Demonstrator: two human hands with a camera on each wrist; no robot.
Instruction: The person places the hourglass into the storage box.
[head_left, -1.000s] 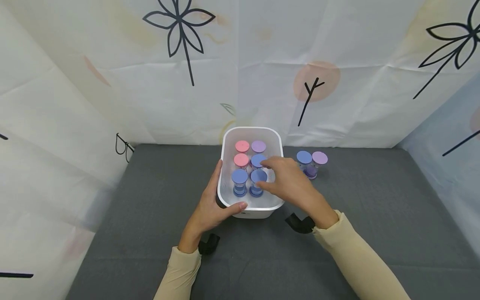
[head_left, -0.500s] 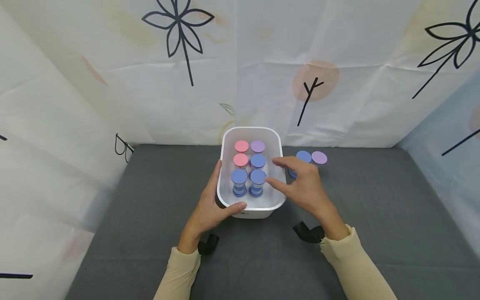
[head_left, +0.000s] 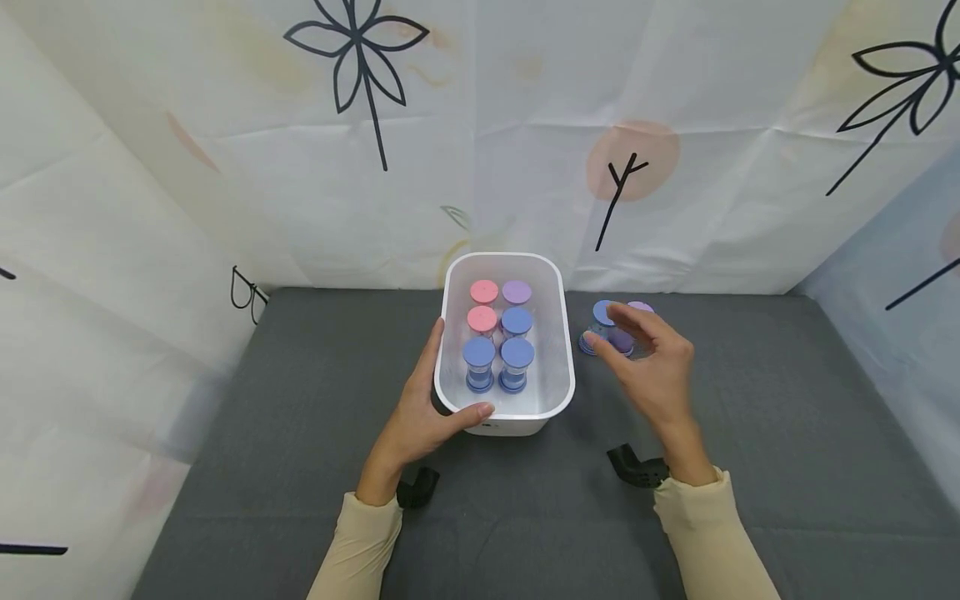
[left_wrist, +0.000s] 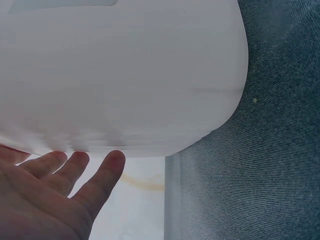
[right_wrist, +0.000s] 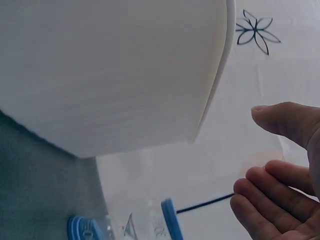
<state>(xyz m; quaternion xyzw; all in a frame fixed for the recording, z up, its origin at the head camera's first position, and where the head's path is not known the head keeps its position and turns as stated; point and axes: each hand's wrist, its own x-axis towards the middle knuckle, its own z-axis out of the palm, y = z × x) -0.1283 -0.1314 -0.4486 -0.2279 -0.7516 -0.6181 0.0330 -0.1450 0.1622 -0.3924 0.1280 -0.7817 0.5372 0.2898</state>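
Note:
A white plastic box (head_left: 517, 427) stands near the back of the table. Inside it are two pink sand timers (head_left: 482, 320), a purple one (head_left: 517, 292) and three blue ones (head_left: 480, 357), all upright. My left hand (head_left: 416, 417) rests against the box's left wall, thumb over the front rim; its fingertips touch the wall in the left wrist view. To the right of the box, my right hand (head_left: 656, 367) holds nothing, thumb and fingers spread beside a blue sand timer (head_left: 602, 314). A purple sand timer (head_left: 640, 306) behind that hand is partly hidden.
Grey cloth (head_left: 787, 417) covers the table. A white patterned sheet (head_left: 525, 167) hangs right behind its back edge, with more sheeting along the left and right sides. Black wrist mounts (head_left: 637, 468) sit under both wrists.
My right hand has let go of a blue sand timer in the box's front right and moved right, out over the rim, to the timers outside. The left hand stays put.

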